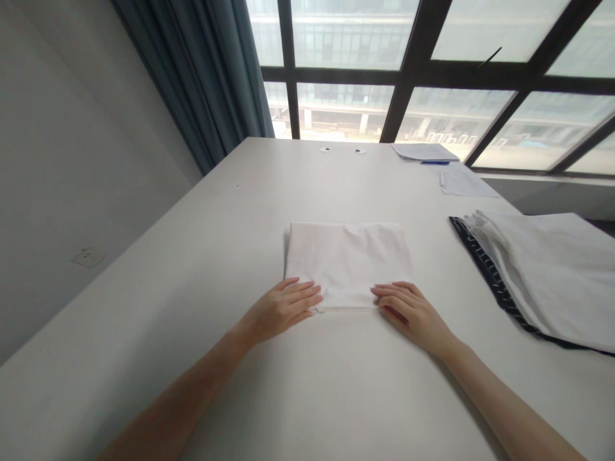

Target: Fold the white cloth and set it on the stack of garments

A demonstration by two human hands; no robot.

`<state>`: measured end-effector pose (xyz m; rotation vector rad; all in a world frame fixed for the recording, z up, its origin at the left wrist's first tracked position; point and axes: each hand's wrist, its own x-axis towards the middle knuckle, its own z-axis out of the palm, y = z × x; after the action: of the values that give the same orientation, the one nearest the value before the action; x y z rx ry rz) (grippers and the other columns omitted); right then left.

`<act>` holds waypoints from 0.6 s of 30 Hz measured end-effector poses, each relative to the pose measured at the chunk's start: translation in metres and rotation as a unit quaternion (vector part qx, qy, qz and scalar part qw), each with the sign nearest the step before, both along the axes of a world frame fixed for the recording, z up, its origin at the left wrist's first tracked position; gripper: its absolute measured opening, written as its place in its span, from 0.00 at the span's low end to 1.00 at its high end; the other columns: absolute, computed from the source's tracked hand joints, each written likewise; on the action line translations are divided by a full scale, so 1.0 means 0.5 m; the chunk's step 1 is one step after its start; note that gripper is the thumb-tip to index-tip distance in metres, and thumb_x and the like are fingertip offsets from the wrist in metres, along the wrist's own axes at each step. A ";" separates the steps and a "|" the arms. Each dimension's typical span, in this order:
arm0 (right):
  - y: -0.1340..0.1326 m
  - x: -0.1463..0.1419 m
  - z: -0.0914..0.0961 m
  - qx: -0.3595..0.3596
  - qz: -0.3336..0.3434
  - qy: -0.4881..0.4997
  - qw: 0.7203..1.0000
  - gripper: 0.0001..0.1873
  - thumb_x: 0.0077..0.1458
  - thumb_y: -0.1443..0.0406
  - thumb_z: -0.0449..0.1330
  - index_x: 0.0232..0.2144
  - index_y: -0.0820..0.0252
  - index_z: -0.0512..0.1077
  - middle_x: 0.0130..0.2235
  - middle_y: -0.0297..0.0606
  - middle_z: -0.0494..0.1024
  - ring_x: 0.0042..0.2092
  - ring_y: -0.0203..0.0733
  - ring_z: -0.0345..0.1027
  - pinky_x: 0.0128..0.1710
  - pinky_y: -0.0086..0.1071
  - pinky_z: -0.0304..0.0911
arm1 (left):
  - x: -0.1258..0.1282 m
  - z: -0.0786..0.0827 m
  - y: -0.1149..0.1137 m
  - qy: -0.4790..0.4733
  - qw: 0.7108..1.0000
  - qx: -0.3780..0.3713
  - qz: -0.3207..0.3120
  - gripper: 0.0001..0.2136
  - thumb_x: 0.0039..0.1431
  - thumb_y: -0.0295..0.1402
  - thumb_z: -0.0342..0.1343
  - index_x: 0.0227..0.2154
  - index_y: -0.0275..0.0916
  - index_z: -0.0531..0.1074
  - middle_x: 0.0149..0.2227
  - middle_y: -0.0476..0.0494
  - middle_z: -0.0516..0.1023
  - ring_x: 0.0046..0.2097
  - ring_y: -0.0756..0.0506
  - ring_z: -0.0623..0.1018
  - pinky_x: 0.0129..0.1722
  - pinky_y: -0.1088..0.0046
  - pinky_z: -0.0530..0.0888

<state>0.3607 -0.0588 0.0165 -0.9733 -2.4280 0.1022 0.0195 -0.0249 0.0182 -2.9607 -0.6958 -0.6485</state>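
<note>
A folded white cloth lies flat on the white table, a neat rectangle in the middle. My left hand rests flat with fingers stretched out, its fingertips on the cloth's near left corner. My right hand lies flat the same way, fingertips touching the near right corner. Neither hand grips anything.
A stack of folded garments, white on top with a dark striped one beneath, sits at the right. Papers and a blue pen lie at the far right by the window. A blue curtain hangs at the far left.
</note>
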 end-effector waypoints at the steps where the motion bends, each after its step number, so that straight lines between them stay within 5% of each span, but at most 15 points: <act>1: 0.000 0.000 0.000 -0.004 -0.002 0.004 1.000 0.06 0.63 0.70 0.55 0.42 0.56 0.68 0.51 0.41 0.78 0.55 0.40 0.70 0.55 0.41 0.61 | 0.004 0.001 -0.001 -0.001 1.000 0.005 -0.007 0.15 0.70 0.32 0.46 0.56 0.38 0.67 0.55 0.42 0.76 0.58 0.47 0.73 0.61 0.64 0.65; 11: -0.001 -0.004 0.000 -0.031 -0.003 0.030 0.999 0.07 0.63 0.71 0.54 0.42 0.56 0.66 0.49 0.42 0.78 0.52 0.41 0.71 0.54 0.42 0.60 | 0.027 -0.009 -0.010 -0.090 0.993 0.068 0.032 0.10 0.67 0.24 0.51 0.48 0.35 0.70 0.43 0.45 0.82 0.49 0.48 0.80 0.54 0.67 0.73; 18: 0.000 -0.010 0.004 -0.029 -0.006 0.009 1.000 0.08 0.63 0.70 0.56 0.44 0.56 0.67 0.49 0.41 0.77 0.52 0.40 0.70 0.55 0.42 0.59 | 0.029 -0.013 -0.004 -0.070 0.998 -0.003 0.004 0.08 0.69 0.28 0.48 0.45 0.37 0.71 0.47 0.44 0.81 0.51 0.49 0.79 0.55 0.69 0.73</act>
<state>0.3559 -0.0585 0.0186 -1.0095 -2.4147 0.1774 0.0343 -0.0270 0.0117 -2.9386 -0.7183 -0.8625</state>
